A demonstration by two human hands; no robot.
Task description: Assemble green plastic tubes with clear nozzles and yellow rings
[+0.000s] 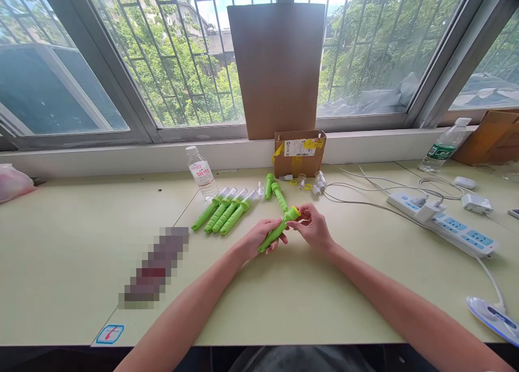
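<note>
My left hand point(259, 236) is wrapped around the grip of a green plastic handle point(273, 236), which slants up to the right above the table. A yellow ring point(297, 212) sits at the handle's wide upper end. The fingers of my right hand point(314, 228) close on that ring and the rim beside it; the exact contact is partly hidden. Just behind lie two more green handles, one twisted point(279, 196) and one shorter-looking point(268, 186). Left of my hands, several green handles with clear tubes point(229, 212) rest side by side.
Clear cups point(301, 181), loose yellow rings point(307, 187) and small clear parts lie before a cardboard box point(299, 154). A water bottle point(201, 174) stands left, another point(444, 145) far right. A power strip point(444, 223) with cables crosses the right side; a blurred patch point(158, 266) covers something left.
</note>
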